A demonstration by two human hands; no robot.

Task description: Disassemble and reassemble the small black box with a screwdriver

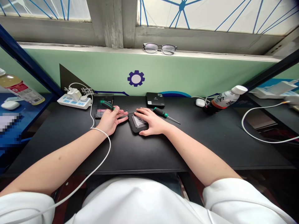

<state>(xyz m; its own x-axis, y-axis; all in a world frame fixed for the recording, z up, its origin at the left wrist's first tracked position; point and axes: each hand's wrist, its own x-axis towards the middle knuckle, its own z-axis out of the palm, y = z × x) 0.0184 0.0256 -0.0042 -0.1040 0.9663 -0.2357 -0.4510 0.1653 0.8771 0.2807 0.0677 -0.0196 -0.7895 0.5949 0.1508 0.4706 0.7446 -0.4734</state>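
Observation:
My left hand (pixel 111 119) holds a screwdriver (pixel 107 105) with a green and black handle, fingers closed around its front part. Its thin shaft points right, with the tip at the left edge of a small black device (pixel 133 127). That device lies on the desk and has a pale, ribbed panel on top. My right hand (pixel 151 122) spans the device, thumb at the near edge and fingers across the far side, covering its right part. Just beyond the right hand lies a second green and black screwdriver (pixel 161 112), its shaft pointing right.
A flat black box (pixel 155 100) stands against the green wall. A power strip (pixel 74 102) sits at the left, its white cable (pixel 109 146) crossing my left wrist. Behind my left hand lies a dark phone-like item (pixel 99 113). A bottle (pixel 225 99) leans at right; glasses (pixel 160 49) rest on the sill.

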